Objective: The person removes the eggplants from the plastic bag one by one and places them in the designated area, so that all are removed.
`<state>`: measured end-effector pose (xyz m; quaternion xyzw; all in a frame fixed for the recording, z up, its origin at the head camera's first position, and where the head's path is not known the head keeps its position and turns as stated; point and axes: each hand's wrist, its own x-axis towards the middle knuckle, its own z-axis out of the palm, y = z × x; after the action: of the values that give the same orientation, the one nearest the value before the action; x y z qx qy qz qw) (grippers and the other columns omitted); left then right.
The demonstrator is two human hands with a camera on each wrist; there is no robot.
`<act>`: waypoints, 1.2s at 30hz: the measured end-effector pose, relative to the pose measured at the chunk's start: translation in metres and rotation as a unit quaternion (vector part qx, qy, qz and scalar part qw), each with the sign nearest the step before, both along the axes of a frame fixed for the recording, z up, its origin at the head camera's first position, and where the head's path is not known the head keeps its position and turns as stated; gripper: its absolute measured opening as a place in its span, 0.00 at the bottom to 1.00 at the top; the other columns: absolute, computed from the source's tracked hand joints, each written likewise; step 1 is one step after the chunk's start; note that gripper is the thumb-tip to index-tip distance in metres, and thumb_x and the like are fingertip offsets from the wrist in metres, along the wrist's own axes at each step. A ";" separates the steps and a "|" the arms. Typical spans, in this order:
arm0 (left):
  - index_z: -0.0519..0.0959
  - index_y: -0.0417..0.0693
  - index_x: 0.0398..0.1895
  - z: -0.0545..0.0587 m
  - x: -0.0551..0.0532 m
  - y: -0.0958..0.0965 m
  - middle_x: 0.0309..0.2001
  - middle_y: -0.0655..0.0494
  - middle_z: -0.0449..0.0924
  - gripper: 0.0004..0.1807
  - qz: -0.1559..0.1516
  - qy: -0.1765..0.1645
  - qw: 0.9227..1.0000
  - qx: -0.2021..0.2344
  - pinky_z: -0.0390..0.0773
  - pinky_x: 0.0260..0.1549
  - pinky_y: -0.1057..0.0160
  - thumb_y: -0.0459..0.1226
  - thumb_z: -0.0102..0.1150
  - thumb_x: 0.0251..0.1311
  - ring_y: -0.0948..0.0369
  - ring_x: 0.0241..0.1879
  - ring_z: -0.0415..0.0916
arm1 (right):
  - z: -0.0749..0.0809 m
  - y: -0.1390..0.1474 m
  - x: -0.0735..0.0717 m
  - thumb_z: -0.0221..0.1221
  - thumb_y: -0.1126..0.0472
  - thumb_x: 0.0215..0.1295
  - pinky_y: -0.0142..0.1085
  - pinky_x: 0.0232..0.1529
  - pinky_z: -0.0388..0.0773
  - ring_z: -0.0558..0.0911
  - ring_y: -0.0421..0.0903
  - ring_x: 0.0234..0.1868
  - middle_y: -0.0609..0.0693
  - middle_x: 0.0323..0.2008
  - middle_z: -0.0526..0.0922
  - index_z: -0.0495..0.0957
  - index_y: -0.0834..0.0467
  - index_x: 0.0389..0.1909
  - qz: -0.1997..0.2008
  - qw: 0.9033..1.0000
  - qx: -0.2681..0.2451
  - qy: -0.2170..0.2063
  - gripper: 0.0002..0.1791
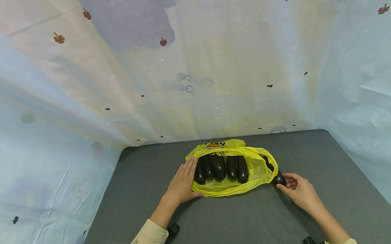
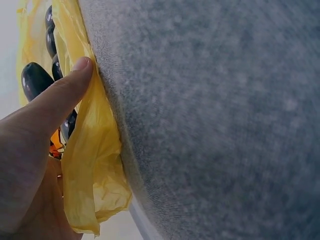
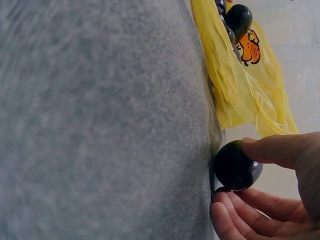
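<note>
Head view: on a grey bench [image 1: 229, 221], the left hand [image 1: 182, 183] lies with straight fingers against a gaping yellow bag [image 1: 232, 190]; inside, five dark eggplants [image 1: 219, 168] sit side by side. The right hand [image 1: 302, 192] grips a single eggplant [image 1: 279, 179] at the bag's right edge.

Left wrist: the thumb, spread from the fingers, touches the rim.

Right wrist: thumb and fingers clamp the single eggplant's rounded, glossy end.

Soft light, faint shadows.

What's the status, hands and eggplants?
Left hand touching yellow bag; right hand gripping eggplant at bag's right end. Five eggplants visible inside. Bag's edge partly hides gripped eggplant.
</note>
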<state>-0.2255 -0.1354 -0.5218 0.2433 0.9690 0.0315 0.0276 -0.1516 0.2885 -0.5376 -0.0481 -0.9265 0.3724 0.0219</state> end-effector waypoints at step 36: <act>0.39 0.41 0.89 -0.001 0.001 0.000 0.89 0.45 0.35 0.75 -0.002 -0.002 1.000 0.002 0.46 0.84 0.48 0.68 0.75 0.55 0.49 0.87 0.39 | 0.002 -0.001 0.001 0.72 0.53 0.72 0.41 0.42 0.84 0.86 0.52 0.44 0.64 0.48 0.87 0.78 0.73 0.65 0.008 1.000 -0.003 -0.006 0.32</act>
<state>-0.2244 -0.1355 -0.5225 0.2453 0.9684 0.0344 0.0294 -0.1509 0.2877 -0.5351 -0.0431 -0.9258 0.3752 0.0135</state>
